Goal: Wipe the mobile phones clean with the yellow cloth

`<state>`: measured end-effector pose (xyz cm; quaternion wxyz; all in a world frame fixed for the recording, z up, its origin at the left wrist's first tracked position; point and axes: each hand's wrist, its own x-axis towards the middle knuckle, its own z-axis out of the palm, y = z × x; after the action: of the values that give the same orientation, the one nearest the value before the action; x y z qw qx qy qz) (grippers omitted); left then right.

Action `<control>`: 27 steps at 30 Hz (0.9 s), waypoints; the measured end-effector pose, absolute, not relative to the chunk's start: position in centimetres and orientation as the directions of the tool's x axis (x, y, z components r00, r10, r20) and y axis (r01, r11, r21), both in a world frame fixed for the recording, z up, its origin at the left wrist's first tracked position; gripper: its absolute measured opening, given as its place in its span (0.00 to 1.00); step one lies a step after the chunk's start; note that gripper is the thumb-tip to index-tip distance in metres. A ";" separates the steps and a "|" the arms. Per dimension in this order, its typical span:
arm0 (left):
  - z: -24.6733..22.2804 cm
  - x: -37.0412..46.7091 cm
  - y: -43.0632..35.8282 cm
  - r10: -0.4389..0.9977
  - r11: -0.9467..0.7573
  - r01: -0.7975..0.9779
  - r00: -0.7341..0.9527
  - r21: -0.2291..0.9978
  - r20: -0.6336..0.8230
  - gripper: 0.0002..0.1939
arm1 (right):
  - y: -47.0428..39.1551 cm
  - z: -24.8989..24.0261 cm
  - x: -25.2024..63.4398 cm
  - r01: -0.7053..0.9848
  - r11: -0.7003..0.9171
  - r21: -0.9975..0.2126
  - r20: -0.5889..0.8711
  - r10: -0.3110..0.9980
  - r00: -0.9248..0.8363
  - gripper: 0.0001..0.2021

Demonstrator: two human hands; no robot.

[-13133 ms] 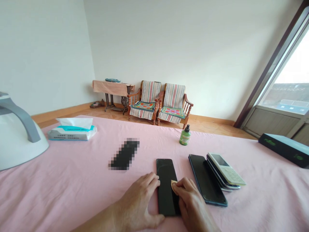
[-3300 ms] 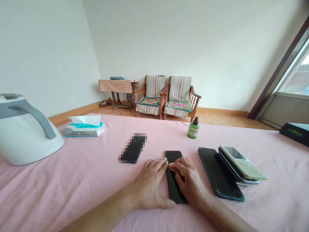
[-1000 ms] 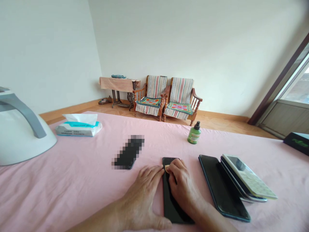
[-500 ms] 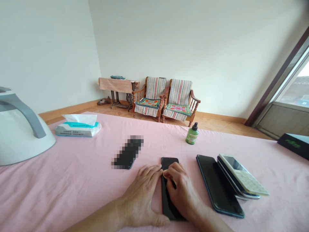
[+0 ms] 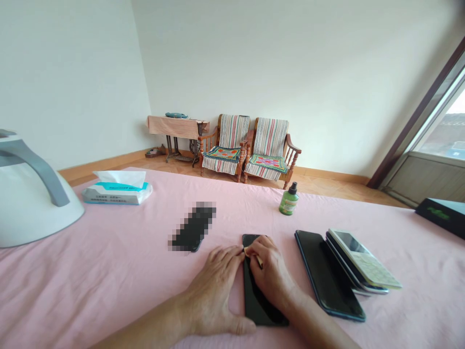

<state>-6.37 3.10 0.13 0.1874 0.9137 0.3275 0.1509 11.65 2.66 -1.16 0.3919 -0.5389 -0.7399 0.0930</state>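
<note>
A black smartphone (image 5: 259,300) lies screen up on the pink cloth in front of me. My left hand (image 5: 214,286) rests flat at its left side, fingers stretched out, with fingertips at the upper left edge and the thumb by the bottom edge. Over the upper part of the screen, my right hand (image 5: 269,271) is closed on a small pale yellow cloth (image 5: 248,251) and presses it to the glass. Most of the cloth is hidden by the fingers. To the right lies another dark smartphone (image 5: 329,276), beside a stack topped by a white phone (image 5: 363,259).
A blurred-out dark phone (image 5: 194,228) lies left of centre. Farther back stand a green spray bottle (image 5: 289,201) and a tissue pack (image 5: 118,191). A white kettle (image 5: 36,203) stands at the left edge, a black box (image 5: 441,218) at the right. Two chairs (image 5: 250,150) are beyond.
My right hand has shifted slightly up and to the right on the phone, and more of the yellow cloth shows. My left hand stays in place.
</note>
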 end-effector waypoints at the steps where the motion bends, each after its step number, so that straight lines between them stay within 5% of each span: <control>1: 0.1 -6.4 3.1 0.647 -0.725 0.535 0.745 0.434 0.162 0.53 | 2.9 -1.2 11.8 0.730 0.392 -0.560 0.479 0.872 -0.100 0.12; 27: 2.4 -6.0 2.3 0.664 -0.696 0.583 0.745 0.419 0.065 0.52 | 5.2 -1.5 11.7 0.777 0.395 -0.490 0.491 0.861 -0.128 0.13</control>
<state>-5.98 2.31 2.35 0.1892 0.9147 0.3408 0.1062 11.69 5.24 -1.51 0.3698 -0.5470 -0.7488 0.0571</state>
